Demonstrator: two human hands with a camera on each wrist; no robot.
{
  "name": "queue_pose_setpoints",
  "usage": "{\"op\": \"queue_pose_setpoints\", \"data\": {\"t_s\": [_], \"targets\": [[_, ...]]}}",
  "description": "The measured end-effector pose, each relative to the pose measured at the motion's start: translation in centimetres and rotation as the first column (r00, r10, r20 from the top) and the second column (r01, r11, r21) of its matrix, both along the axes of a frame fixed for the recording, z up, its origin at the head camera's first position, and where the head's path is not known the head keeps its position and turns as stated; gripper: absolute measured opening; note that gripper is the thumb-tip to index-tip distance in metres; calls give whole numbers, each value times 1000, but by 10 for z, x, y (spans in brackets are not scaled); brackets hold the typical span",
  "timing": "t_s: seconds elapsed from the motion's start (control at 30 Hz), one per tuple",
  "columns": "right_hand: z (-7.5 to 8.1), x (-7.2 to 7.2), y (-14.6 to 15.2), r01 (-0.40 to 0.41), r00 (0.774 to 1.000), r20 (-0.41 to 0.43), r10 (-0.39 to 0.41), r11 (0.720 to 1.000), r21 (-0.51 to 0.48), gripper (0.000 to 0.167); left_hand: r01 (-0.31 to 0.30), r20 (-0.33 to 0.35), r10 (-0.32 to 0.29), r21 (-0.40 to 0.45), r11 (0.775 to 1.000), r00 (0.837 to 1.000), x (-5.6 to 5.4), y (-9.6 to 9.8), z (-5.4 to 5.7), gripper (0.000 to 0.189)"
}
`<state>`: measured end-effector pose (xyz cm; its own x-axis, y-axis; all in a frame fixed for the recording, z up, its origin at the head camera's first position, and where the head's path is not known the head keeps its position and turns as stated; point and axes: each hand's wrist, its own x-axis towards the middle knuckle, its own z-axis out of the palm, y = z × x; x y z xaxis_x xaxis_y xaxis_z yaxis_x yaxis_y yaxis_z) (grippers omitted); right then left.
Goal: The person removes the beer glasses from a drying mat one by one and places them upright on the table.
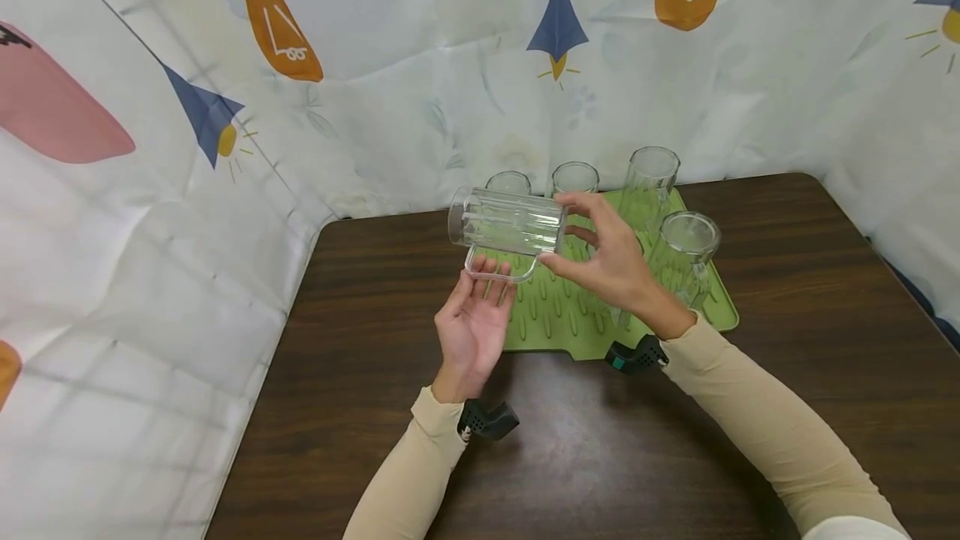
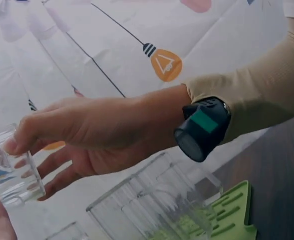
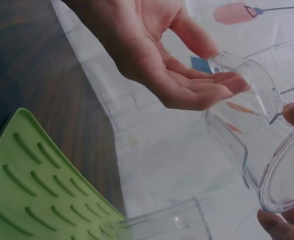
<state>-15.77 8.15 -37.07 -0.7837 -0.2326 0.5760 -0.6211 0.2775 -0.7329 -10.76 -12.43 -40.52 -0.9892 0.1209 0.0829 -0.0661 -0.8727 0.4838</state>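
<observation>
A clear mug [image 1: 510, 219] lies sideways in the air above a green ridged drying mat [image 1: 540, 340]. My right hand [image 1: 611, 261] grips it round its right end, thumb at the near side and fingers at the far side. Palm up, my left hand [image 1: 476, 332] reaches under the mug's handle [image 1: 501, 277], its loosely extended fingers touching the lower bar. In the right wrist view, the left thumb and fingers [image 3: 197, 92] lie beside the handle without closing round it. The left wrist view shows the right fingers spread about the mug's end.
Several more clear mugs stand on the mat, among them a tall one [image 1: 651, 177] at the back right and another [image 1: 686, 261] in front of it. The dark wooden table [image 1: 360, 315] meets a patterned white cloth [image 1: 420, 123] behind and at both sides.
</observation>
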Motion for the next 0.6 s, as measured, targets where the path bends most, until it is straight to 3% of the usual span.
{"op": "queue_pose_setpoints", "data": {"t_s": [0.13, 0.3, 0.6], "targets": [[0, 0, -2, 0, 1000, -6, 0, 1000, -14, 75, 12, -10, -11, 87, 996, 1000, 1, 2, 3, 33], [0, 1, -3, -8, 1000, -13, 8, 999, -38, 76, 77, -58, -66, 211, 974, 996, 1, 4, 5, 32], [1, 3, -2, -16, 1000, -12, 16, 998, -55, 75, 107, -105, -81, 265, 958, 991, 4, 9, 9, 31]]}}
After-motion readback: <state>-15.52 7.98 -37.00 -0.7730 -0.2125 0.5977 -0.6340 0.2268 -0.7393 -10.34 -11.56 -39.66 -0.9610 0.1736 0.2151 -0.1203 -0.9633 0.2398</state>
